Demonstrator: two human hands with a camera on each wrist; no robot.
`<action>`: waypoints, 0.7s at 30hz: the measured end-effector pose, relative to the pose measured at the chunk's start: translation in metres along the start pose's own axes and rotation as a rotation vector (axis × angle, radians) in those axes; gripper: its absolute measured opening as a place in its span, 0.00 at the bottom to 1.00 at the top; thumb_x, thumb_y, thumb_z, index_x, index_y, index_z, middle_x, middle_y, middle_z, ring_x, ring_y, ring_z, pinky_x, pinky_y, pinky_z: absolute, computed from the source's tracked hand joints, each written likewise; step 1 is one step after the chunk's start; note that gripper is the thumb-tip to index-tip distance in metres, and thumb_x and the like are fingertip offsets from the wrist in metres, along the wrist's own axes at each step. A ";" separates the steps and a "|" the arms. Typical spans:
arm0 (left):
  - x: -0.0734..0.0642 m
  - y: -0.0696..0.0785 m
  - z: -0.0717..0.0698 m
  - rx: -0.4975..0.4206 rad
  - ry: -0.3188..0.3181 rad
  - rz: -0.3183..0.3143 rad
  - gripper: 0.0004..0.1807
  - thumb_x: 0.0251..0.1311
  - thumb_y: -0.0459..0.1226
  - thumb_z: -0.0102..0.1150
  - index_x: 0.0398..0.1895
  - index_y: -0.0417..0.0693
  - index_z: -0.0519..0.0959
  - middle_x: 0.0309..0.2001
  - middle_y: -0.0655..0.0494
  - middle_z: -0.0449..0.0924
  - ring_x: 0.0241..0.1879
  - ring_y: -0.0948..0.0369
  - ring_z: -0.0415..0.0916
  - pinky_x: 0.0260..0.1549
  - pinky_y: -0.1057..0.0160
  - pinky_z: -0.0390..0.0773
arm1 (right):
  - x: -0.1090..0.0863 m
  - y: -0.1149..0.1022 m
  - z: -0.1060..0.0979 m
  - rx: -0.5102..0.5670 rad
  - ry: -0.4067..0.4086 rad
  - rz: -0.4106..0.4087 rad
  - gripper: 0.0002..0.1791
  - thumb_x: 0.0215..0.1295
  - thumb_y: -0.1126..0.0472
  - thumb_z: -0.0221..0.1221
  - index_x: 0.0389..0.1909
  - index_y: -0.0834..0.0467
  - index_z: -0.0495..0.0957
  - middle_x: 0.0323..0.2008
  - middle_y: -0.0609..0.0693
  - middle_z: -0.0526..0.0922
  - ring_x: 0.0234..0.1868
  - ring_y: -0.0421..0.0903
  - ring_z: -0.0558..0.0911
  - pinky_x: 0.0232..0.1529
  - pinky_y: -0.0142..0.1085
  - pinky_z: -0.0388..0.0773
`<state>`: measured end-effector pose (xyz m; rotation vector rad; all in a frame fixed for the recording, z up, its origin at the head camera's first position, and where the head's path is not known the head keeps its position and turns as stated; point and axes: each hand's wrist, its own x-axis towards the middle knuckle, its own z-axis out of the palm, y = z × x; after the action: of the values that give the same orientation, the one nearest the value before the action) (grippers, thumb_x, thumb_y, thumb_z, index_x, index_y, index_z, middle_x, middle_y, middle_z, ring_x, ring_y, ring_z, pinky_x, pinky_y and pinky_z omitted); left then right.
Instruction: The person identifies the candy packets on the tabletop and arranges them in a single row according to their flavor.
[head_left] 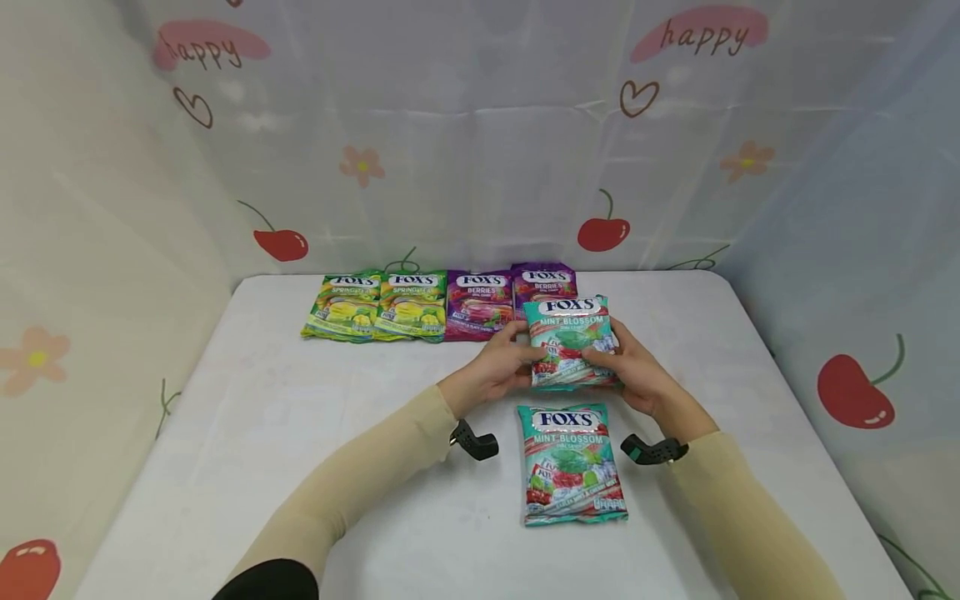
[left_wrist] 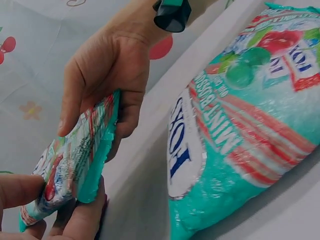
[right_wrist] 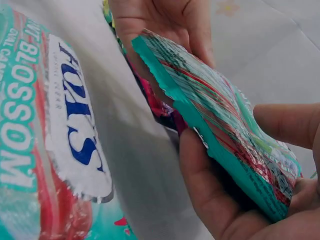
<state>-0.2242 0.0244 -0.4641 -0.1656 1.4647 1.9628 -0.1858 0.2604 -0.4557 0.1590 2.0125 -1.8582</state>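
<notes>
A teal Mint Blossom candy bag (head_left: 568, 340) is held up off the table between both hands, its printed front facing the head camera. My left hand (head_left: 501, 367) grips its left side, thumb on the front and fingers behind. On the opposite side my right hand (head_left: 637, 373) pinches it the same way, as the right wrist view shows with the right thumb (right_wrist: 287, 122) over the front. A second Mint Blossom bag (head_left: 572, 471) lies flat on the table nearer the body, below the held one and touched by neither hand.
Along the back of the white table (head_left: 300, 433) lie two yellow-green Springtea bags (head_left: 343, 308) and two purple Berries bags (head_left: 480, 307) in a row. The held bag partly hides the rightmost purple bag (head_left: 543, 282). Printed curtains (head_left: 480, 183) stand behind and beside the table.
</notes>
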 end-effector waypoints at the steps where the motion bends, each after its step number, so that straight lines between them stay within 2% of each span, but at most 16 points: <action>1: 0.002 0.001 0.001 0.007 0.006 0.014 0.30 0.70 0.30 0.61 0.71 0.59 0.66 0.62 0.44 0.77 0.53 0.49 0.83 0.53 0.48 0.86 | 0.000 -0.001 0.000 -0.006 0.015 -0.002 0.49 0.77 0.51 0.59 0.84 0.41 0.34 0.76 0.61 0.61 0.59 0.48 0.77 0.52 0.31 0.82; 4: 0.008 0.005 0.004 0.027 0.024 0.047 0.31 0.69 0.31 0.63 0.72 0.59 0.68 0.62 0.47 0.76 0.53 0.51 0.82 0.52 0.50 0.87 | 0.002 -0.006 0.001 -0.023 0.062 0.004 0.50 0.76 0.51 0.60 0.84 0.44 0.35 0.75 0.61 0.63 0.56 0.47 0.77 0.50 0.30 0.83; 7: 0.013 0.008 0.007 0.034 0.033 0.063 0.33 0.69 0.31 0.63 0.74 0.60 0.68 0.62 0.48 0.76 0.53 0.52 0.82 0.52 0.51 0.87 | 0.006 -0.010 0.000 -0.048 0.102 0.018 0.48 0.75 0.51 0.61 0.84 0.51 0.41 0.70 0.61 0.68 0.50 0.43 0.80 0.46 0.31 0.84; 10: 0.018 0.010 0.010 0.021 0.037 0.062 0.35 0.68 0.32 0.64 0.77 0.61 0.66 0.61 0.49 0.77 0.52 0.53 0.83 0.51 0.52 0.87 | 0.010 -0.013 -0.002 -0.059 0.126 0.023 0.44 0.75 0.53 0.61 0.82 0.55 0.49 0.62 0.56 0.74 0.45 0.41 0.81 0.44 0.32 0.84; 13: 0.023 0.011 0.013 -0.007 0.029 0.056 0.36 0.69 0.34 0.64 0.77 0.61 0.66 0.59 0.50 0.80 0.51 0.54 0.84 0.50 0.53 0.87 | 0.013 -0.014 -0.009 -0.053 0.144 0.020 0.42 0.74 0.53 0.62 0.81 0.55 0.52 0.55 0.49 0.77 0.43 0.40 0.81 0.42 0.32 0.84; 16: 0.028 0.013 0.016 -0.027 0.012 0.056 0.33 0.70 0.36 0.65 0.76 0.59 0.68 0.57 0.50 0.83 0.48 0.55 0.85 0.51 0.54 0.87 | 0.017 -0.017 -0.017 -0.035 0.159 0.013 0.42 0.74 0.53 0.63 0.81 0.54 0.52 0.50 0.43 0.78 0.41 0.39 0.82 0.41 0.32 0.84; 21: 0.031 0.017 0.022 -0.013 -0.066 0.032 0.28 0.73 0.38 0.61 0.75 0.49 0.70 0.56 0.46 0.85 0.47 0.53 0.87 0.58 0.51 0.83 | 0.024 -0.022 -0.035 -0.017 0.196 -0.010 0.42 0.73 0.53 0.64 0.81 0.54 0.53 0.46 0.40 0.80 0.39 0.37 0.83 0.39 0.30 0.84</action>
<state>-0.2511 0.0549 -0.4575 -0.0828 1.4207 1.9845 -0.2225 0.2876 -0.4428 0.3386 2.1609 -1.8953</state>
